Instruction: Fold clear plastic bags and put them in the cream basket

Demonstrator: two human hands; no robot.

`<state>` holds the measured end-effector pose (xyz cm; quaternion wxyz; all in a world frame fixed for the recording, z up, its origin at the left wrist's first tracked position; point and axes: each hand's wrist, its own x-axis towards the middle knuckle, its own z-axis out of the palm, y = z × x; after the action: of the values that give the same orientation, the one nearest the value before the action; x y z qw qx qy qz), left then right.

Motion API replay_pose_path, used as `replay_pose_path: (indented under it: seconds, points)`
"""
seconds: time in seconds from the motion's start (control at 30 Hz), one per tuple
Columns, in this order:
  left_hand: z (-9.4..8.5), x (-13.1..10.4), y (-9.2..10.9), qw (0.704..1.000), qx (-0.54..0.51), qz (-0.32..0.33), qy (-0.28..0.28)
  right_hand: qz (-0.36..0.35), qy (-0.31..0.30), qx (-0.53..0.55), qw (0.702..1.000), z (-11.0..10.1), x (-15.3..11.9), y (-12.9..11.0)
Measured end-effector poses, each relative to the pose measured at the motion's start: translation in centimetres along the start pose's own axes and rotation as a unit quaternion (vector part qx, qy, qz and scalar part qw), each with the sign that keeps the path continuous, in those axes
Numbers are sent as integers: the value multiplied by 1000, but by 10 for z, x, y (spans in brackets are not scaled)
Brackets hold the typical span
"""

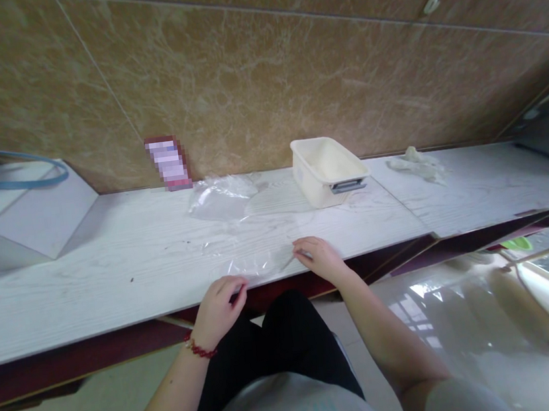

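At the counter's front edge, my left hand (223,305) has its thumb and fingers closed on the near left end of a clear plastic bag (256,266). My right hand (319,257) is to the right of the bag, fingers pinched together around a thin, pale, stick-like thing (288,262). Its kind is too small to make out, and its tip lies against or over the bag's right end. Further back, another clear plastic bag or pile of bags (226,197) is spread on the white counter (149,247).
A cream plastic bin (319,180) with a grey handle stands by the wall. A crumpled white cloth or glove (417,164) lies to its right. A phone (169,163) leans on the wall. At left is a white box (50,213) with a blue strap (16,184).
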<state>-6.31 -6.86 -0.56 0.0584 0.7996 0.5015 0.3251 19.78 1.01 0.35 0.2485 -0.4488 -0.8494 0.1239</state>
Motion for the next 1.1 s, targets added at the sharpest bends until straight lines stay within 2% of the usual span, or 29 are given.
replay_pose_path:
  seconds: [0.2, 0.37, 0.63, 0.87, 1.0, 1.1]
  points:
    - [-2, -2, 3, 1000, -23, -10, 19, -8, -3, 15, 1000, -2, -1, 6]
    - [-8, 10, 0, 997, -45, -69, 9, 4, 0, 41, 999, -8, 0, 10]
    - [-22, 56, -15, 975, -133, -179, -13, 105, -6, 50, 993, -14, 15, 6]
    - [-23, 101, -43, 958, -211, -195, -12, 142, -1, 63, 988, -9, 35, 7]
    - [-17, 118, -59, 947, -251, -199, -16, 160, 2, 30, 987, -6, 42, 12]
    - [-9, 128, -70, 949, -237, -208, -25, 150, -1, 26, 988, -3, 47, 16]
